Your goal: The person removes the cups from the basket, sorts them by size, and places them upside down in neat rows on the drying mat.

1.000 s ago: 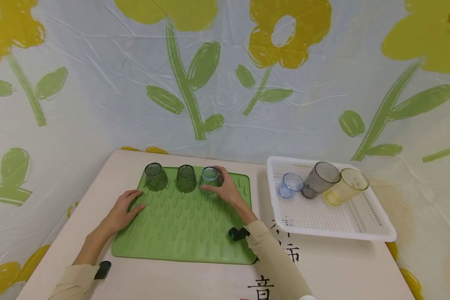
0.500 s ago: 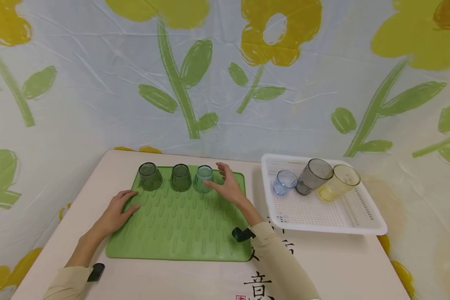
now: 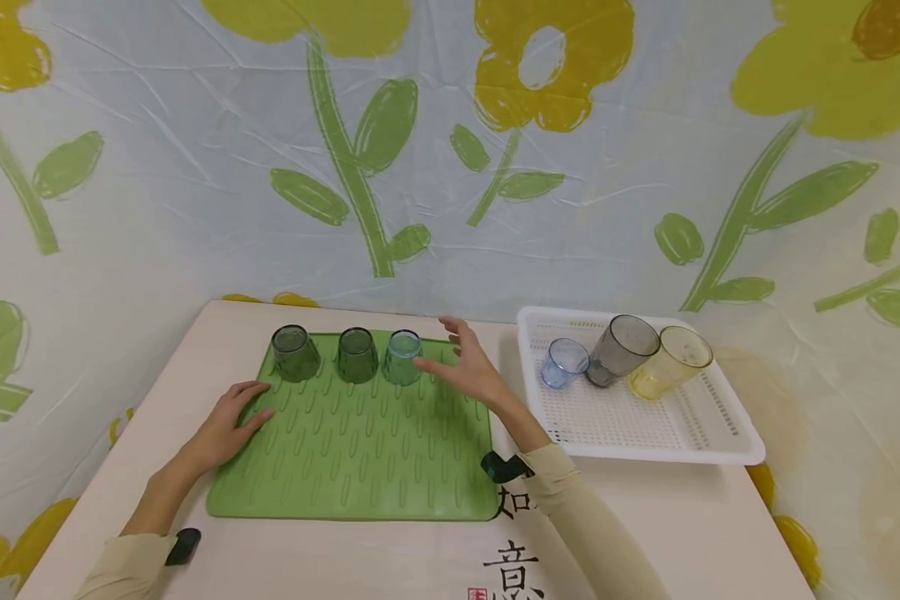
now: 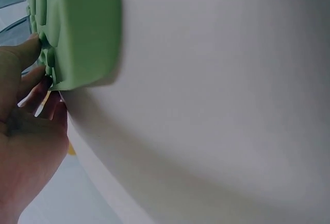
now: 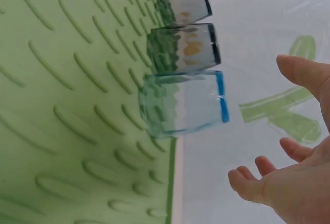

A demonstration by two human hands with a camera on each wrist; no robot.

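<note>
On the green ridged mat (image 3: 345, 442), a light blue glass (image 3: 404, 358) and two dark grey glasses (image 3: 357, 357) (image 3: 295, 354) stand in a row along the far edge, narrower ends up. My right hand (image 3: 468, 371) hovers just right of the blue glass. Its thumb and fingers are spread apart, and the right wrist view shows a gap between the hand (image 5: 289, 188) and the blue glass (image 5: 185, 103). At the mat's left edge rests my left hand (image 3: 228, 427). In the left wrist view its fingertips (image 4: 32, 49) are at the mat's edge.
To the right stands a white perforated basket (image 3: 630, 429). Inside it are a small blue glass (image 3: 565, 363), a tall grey glass (image 3: 621, 350) and a tall yellow glass (image 3: 669, 363). A flower-print curtain (image 3: 600, 242) hangs behind the table. Black characters (image 3: 513, 567) mark the near tabletop.
My right hand has let go of the light blue glass and drawn back to the right. The glass stays on the mat. The head view has shifted slightly; my left hand keeps its place.
</note>
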